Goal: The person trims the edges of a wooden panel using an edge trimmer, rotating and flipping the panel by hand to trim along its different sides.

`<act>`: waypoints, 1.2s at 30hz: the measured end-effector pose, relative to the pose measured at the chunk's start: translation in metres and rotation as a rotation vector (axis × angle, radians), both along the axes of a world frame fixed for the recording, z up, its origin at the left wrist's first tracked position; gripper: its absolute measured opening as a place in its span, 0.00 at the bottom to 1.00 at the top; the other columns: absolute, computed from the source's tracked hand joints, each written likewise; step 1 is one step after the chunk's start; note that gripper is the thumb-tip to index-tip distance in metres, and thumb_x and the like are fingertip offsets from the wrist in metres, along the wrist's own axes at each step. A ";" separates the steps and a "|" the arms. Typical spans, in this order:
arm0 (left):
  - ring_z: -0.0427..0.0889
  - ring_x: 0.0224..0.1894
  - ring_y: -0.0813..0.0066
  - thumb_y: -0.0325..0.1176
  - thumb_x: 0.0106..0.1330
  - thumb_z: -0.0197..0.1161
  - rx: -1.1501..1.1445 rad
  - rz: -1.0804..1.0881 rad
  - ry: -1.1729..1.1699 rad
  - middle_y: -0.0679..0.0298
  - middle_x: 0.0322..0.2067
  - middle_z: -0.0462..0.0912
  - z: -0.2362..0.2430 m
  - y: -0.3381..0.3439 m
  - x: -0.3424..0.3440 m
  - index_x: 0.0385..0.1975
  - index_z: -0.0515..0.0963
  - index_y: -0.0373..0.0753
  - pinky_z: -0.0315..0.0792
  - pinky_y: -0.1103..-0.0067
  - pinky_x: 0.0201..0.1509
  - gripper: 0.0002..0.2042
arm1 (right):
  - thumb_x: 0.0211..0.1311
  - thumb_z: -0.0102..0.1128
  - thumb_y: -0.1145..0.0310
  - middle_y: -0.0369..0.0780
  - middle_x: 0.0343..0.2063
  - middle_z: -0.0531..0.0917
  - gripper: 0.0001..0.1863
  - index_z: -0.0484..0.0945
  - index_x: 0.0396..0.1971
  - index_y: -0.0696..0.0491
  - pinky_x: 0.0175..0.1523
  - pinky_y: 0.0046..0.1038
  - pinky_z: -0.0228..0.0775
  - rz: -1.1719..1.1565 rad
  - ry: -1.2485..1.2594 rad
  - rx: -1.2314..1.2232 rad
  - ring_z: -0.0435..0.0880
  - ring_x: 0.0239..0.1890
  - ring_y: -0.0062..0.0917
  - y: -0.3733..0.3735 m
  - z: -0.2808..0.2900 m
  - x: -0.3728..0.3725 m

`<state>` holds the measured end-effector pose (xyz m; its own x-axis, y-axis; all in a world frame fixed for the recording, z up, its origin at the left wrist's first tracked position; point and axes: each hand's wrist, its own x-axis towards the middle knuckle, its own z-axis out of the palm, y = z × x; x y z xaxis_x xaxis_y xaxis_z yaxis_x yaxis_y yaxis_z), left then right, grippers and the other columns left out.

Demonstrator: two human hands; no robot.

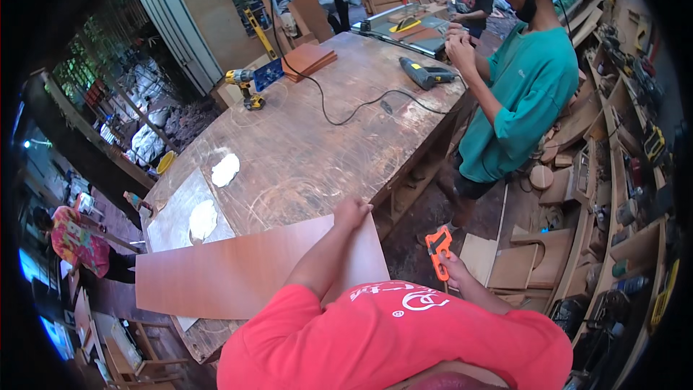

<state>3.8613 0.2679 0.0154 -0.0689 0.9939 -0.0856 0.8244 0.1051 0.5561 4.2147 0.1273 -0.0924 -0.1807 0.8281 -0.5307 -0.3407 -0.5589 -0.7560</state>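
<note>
A long reddish-brown sheet (238,267), which looks like veneer or thin laminate, lies across the near end of the worktable. Its far right edge is gripped by my left hand (351,215), fingers closed over the corner. A paler strip of the sheet shows to the right of my forearm. Off the table's right side, my right hand (455,270) is closed around an orange hand tool (438,249) with dark parts; its exact kind is unclear. The tool is held apart from the sheet.
The worktable (289,152) bears a cordless drill (247,88), brown panels (309,60), a dark power tool (426,72), a cord and white patches. A co-worker in a green shirt (523,101) stands at the right edge. Wood offcuts (530,260) lie by shelves at right.
</note>
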 end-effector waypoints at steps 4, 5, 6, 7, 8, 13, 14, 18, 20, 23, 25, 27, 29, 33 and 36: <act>0.82 0.43 0.53 0.50 0.57 0.66 -0.017 0.010 0.010 0.51 0.37 0.84 0.005 0.006 0.002 0.33 0.83 0.41 0.73 0.65 0.50 0.17 | 0.67 0.58 0.64 0.30 0.27 0.76 0.06 0.73 0.39 0.47 0.27 0.18 0.64 -0.046 0.007 0.006 0.71 0.23 0.13 0.004 -0.004 0.005; 0.82 0.43 0.53 0.50 0.57 0.66 -0.010 0.016 0.009 0.51 0.37 0.84 0.003 0.009 -0.002 0.33 0.83 0.41 0.73 0.65 0.50 0.17 | 0.67 0.58 0.64 0.30 0.27 0.76 0.06 0.73 0.39 0.47 0.27 0.18 0.64 -0.064 0.005 0.010 0.71 0.23 0.13 0.005 -0.003 0.003; 0.82 0.44 0.53 0.50 0.56 0.66 0.004 -0.007 0.002 0.51 0.38 0.84 -0.002 0.012 -0.008 0.34 0.83 0.41 0.73 0.64 0.50 0.18 | 0.67 0.58 0.64 0.30 0.27 0.76 0.06 0.73 0.39 0.47 0.27 0.18 0.64 -0.059 0.003 0.016 0.71 0.23 0.13 0.007 -0.003 0.000; 0.81 0.44 0.53 0.50 0.55 0.67 0.017 -0.032 -0.008 0.51 0.38 0.84 -0.006 0.017 -0.013 0.34 0.83 0.40 0.73 0.64 0.51 0.18 | 0.67 0.58 0.64 0.30 0.28 0.76 0.06 0.73 0.39 0.47 0.27 0.18 0.64 -0.067 0.003 0.015 0.71 0.23 0.13 0.008 -0.002 -0.002; 0.81 0.44 0.53 0.50 0.55 0.67 0.023 -0.028 -0.013 0.51 0.38 0.84 -0.010 0.021 -0.020 0.34 0.83 0.40 0.73 0.64 0.51 0.18 | 0.67 0.58 0.63 0.30 0.28 0.76 0.06 0.73 0.39 0.47 0.28 0.19 0.64 -0.073 0.001 0.013 0.72 0.23 0.13 0.009 -0.001 -0.005; 0.80 0.47 0.52 0.54 0.48 0.71 0.045 -0.113 -0.013 0.49 0.42 0.83 -0.015 0.027 -0.041 0.40 0.81 0.37 0.73 0.64 0.51 0.27 | 0.67 0.58 0.62 0.30 0.28 0.76 0.08 0.74 0.41 0.47 0.29 0.20 0.66 0.016 0.017 0.041 0.72 0.24 0.14 0.019 -0.015 -0.017; 0.80 0.48 0.51 0.55 0.49 0.70 -0.036 -0.124 0.022 0.48 0.44 0.82 -0.008 0.030 -0.042 0.41 0.81 0.37 0.73 0.64 0.52 0.28 | 0.67 0.58 0.62 0.30 0.27 0.76 0.08 0.74 0.41 0.47 0.29 0.20 0.67 0.041 0.031 0.047 0.72 0.24 0.14 0.022 -0.017 -0.019; 0.80 0.44 0.49 0.53 0.56 0.66 -0.051 0.010 0.014 0.48 0.39 0.82 -0.018 0.034 -0.040 0.36 0.81 0.39 0.73 0.61 0.49 0.21 | 0.70 0.54 0.61 0.31 0.24 0.74 0.08 0.73 0.42 0.49 0.27 0.20 0.66 0.082 -0.113 0.092 0.72 0.22 0.15 0.023 -0.011 -0.019; 0.80 0.46 0.50 0.50 0.61 0.61 0.033 0.056 -0.025 0.50 0.39 0.82 -0.027 0.036 -0.032 0.35 0.81 0.40 0.72 0.60 0.50 0.18 | 0.70 0.54 0.59 0.31 0.25 0.74 0.11 0.72 0.44 0.49 0.27 0.20 0.65 0.191 -0.165 0.188 0.72 0.23 0.16 0.024 -0.010 -0.007; 0.79 0.46 0.51 0.48 0.62 0.60 0.098 0.092 -0.009 0.51 0.38 0.82 -0.029 0.036 -0.025 0.34 0.81 0.40 0.72 0.60 0.49 0.16 | 0.69 0.55 0.57 0.31 0.27 0.75 0.14 0.71 0.48 0.48 0.28 0.21 0.66 0.354 -0.202 0.237 0.73 0.26 0.17 0.028 0.004 -0.001; 0.79 0.46 0.52 0.47 0.60 0.61 0.181 0.116 -0.014 0.52 0.38 0.82 -0.030 0.033 -0.027 0.33 0.81 0.41 0.71 0.59 0.49 0.15 | 0.69 0.55 0.56 0.31 0.28 0.75 0.15 0.71 0.48 0.48 0.29 0.22 0.67 0.370 -0.209 0.202 0.73 0.26 0.17 0.035 0.013 -0.007; 0.78 0.46 0.53 0.47 0.60 0.61 0.168 0.154 -0.012 0.53 0.38 0.82 -0.030 0.031 -0.029 0.33 0.80 0.41 0.70 0.60 0.50 0.15 | 0.69 0.55 0.56 0.31 0.29 0.75 0.16 0.71 0.49 0.48 0.30 0.22 0.67 0.352 -0.202 0.175 0.73 0.27 0.17 0.037 0.016 -0.013; 0.78 0.47 0.54 0.47 0.60 0.61 0.152 0.177 -0.012 0.54 0.38 0.82 -0.024 0.026 -0.030 0.33 0.80 0.41 0.70 0.60 0.50 0.15 | 0.69 0.55 0.55 0.31 0.30 0.75 0.17 0.71 0.50 0.48 0.30 0.22 0.67 0.309 -0.181 0.154 0.74 0.28 0.17 0.038 0.017 -0.018; 0.70 0.57 0.55 0.49 0.63 0.58 0.165 -0.018 -0.024 0.55 0.51 0.76 -0.015 0.006 -0.038 0.46 0.77 0.44 0.60 0.58 0.61 0.18 | 0.68 0.56 0.54 0.31 0.31 0.75 0.18 0.70 0.52 0.48 0.31 0.22 0.68 0.149 -0.099 0.120 0.74 0.30 0.17 0.043 0.020 -0.029; 0.61 0.66 0.54 0.50 0.67 0.52 0.253 -0.145 0.188 0.53 0.61 0.67 -0.029 -0.017 -0.037 0.58 0.71 0.47 0.51 0.54 0.68 0.23 | 0.68 0.56 0.54 0.31 0.32 0.75 0.20 0.70 0.53 0.48 0.32 0.23 0.68 -0.011 -0.007 0.115 0.74 0.31 0.17 0.048 0.026 -0.036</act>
<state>3.8247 0.2512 -0.0139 0.0835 0.9826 0.1656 0.9113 -0.1425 0.3864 4.1791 0.1750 -0.0667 -0.1676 0.8856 -0.4331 -0.3407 -0.4643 -0.8176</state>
